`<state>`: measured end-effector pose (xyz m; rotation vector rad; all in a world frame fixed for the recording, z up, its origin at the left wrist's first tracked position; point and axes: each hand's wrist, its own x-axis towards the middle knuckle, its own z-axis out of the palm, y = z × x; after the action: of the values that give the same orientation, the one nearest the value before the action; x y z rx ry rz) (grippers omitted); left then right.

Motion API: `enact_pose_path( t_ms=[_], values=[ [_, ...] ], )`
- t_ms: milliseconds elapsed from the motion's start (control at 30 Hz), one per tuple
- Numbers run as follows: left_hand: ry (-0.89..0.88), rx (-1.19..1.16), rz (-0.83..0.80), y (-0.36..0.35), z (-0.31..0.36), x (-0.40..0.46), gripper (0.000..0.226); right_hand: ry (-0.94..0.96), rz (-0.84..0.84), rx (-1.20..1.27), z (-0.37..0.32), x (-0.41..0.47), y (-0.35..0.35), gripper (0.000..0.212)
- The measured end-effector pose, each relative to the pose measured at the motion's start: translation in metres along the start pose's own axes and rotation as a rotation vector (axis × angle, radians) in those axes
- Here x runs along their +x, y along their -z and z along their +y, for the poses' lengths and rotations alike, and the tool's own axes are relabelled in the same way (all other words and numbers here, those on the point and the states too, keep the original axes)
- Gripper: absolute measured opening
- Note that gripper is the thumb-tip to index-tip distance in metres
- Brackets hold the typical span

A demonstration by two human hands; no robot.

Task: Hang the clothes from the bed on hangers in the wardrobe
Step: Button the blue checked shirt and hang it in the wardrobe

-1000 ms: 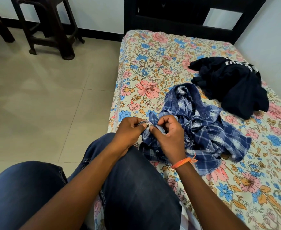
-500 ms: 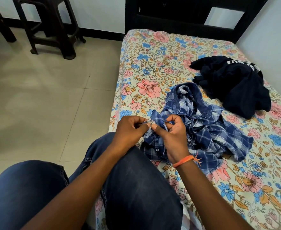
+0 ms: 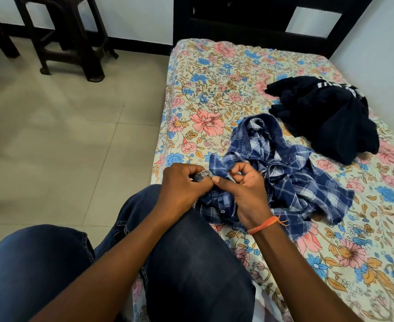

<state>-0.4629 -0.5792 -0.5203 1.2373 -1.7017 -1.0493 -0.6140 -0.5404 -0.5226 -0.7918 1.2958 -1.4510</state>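
Observation:
A crumpled blue plaid shirt [image 3: 291, 180] lies on the bed [image 3: 214, 94] with its flowered sheet, right in front of my knees. My left hand [image 3: 182, 187] pinches a small fold of the shirt's edge near the bed's left side. My right hand [image 3: 247, 189], with an orange thread at the wrist, grips the same edge just to the right, fingers curled, thumb pointing at the left hand. A dark navy garment [image 3: 326, 119] with white lettering lies bunched further back on the right. No hanger or wardrobe is in view.
My legs in blue jeans [image 3: 186, 263] fill the lower frame, one knee against the bed. A dark wooden stool [image 3: 70, 40] stands on the tiled floor at the back left. A dark headboard [image 3: 249, 19] and a white wall bound the bed.
Both hands stay on the shirt's edge. My right fingers have shifted slightly along the fabric, curling more; the shirt has barely moved.

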Motion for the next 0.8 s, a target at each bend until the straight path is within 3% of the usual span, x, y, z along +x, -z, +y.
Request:
enact_pose_path(
  t_ms=[300,467,600,800],
  values=[
    [0.179,-0.169,-0.047,0.001,-0.008,0.010,0.008,0.010,0.091,-0.034,0.006,0.004,0.001,0.041],
    [0.339,-0.300,-0.165,0.002,-0.008,0.015,0.007,0.091,0.152,-0.173,0.006,0.005,0.002,0.042],
    [0.407,-0.297,-0.240,0.002,-0.011,0.018,0.016,0.164,0.186,-0.263,0.007,0.004,-0.001,0.040],
    [0.422,-0.241,-0.177,-0.006,-0.014,0.016,0.029,0.222,0.168,-0.360,0.010,0.002,-0.004,0.035]
  ],
)
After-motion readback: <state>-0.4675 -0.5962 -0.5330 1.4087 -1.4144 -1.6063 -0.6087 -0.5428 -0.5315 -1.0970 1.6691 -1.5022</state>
